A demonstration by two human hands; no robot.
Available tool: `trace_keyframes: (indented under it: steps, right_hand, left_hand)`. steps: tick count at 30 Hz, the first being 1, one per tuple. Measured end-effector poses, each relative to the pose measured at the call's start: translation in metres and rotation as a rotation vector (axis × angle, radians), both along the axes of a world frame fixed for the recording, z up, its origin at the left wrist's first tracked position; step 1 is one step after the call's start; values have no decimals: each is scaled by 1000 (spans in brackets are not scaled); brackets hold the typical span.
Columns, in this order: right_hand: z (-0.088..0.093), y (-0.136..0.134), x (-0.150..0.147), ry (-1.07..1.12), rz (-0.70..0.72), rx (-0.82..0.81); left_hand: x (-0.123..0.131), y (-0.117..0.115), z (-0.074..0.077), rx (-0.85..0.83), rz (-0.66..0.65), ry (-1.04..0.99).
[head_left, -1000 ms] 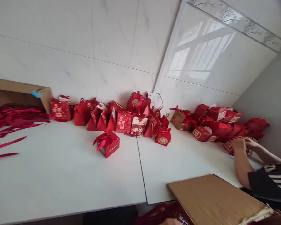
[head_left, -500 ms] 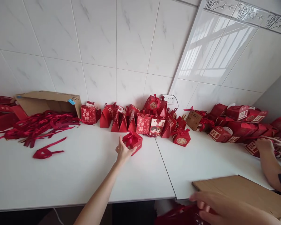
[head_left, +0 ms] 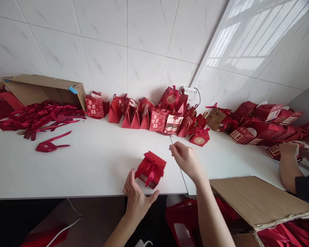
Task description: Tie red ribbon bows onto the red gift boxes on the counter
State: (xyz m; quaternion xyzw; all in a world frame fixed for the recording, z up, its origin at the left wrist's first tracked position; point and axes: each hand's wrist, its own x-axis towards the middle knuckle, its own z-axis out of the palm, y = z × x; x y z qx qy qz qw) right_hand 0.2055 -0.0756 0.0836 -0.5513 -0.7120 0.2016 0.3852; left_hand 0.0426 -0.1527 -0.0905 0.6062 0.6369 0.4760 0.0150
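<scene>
A small red gift box (head_left: 158, 168) with a red ribbon bow stands near the table's front edge, turned at an angle. My left hand (head_left: 137, 195) is beside its near left side, fingers and thumb spread apart; whether a fingertip touches the box I cannot tell. To the right of the box, above the table, my right hand (head_left: 185, 159) has its fingers curled together in a pinch. What it holds, if anything, is hidden.
Red gift boxes (head_left: 158, 120) line the wall. A cardboard box (head_left: 43, 82) spills red ribbons (head_left: 41, 116) at left; one loose ribbon (head_left: 50, 145) lies apart. Lower right is an open cardboard box (head_left: 254, 195) holding red items. Another person's hands (head_left: 288, 149) work at a pile of red boxes.
The gift box has come nearer the table's front edge, and my left hand has loosened around it. My right hand has risen from the lower right to above the table.
</scene>
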Motion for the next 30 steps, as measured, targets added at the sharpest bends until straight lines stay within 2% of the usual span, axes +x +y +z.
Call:
trace_keyframes:
  steps: [2,3,5,7,10,13,17,19,22,24,26,28,30]
  right_hand:
    - [-27,-11,1,101,-151,17]
    - [-40,-16,3,148,-205,10]
    - [-64,-26,7,218,-245,-25]
    - [-80,-33,9,218,-194,-78]
    - [-87,-40,2,162,-104,-172]
    - [-84,-42,-10,129,-51,-233]
    - [-85,-36,-14,313,-20,-288]
    - [-90,-30,-8,500,-16,-361]
    - [-96,-23,2,734,-14,-495]
    - [-97,-21,7,802,3,-550]
    - [-97,-21,9,805,31,-564]
    - [-96,-22,8,777,56,-551]
    - [-95,-24,6,750,90,-550]
  left_hand:
    - [-15,-12,-4,-28,-101,-78]
    - [-25,-12,0,-31,-136,-134]
    - [-45,1,18,-79,-167,-264]
    - [-60,28,44,-200,-241,-370]
    - [-62,70,78,-436,-375,-352]
    - [-50,87,90,-560,-445,-275]
    - [-40,68,87,-590,-494,-273]
    - [-42,54,90,-633,-585,-262]
    - [-48,44,102,-714,-751,-269]
    - [-50,47,112,-735,-688,-264]
    - [-47,52,121,-774,-532,-204]
    - [-40,57,126,-803,-409,-139]
    - [-33,59,126,-788,-368,-135]
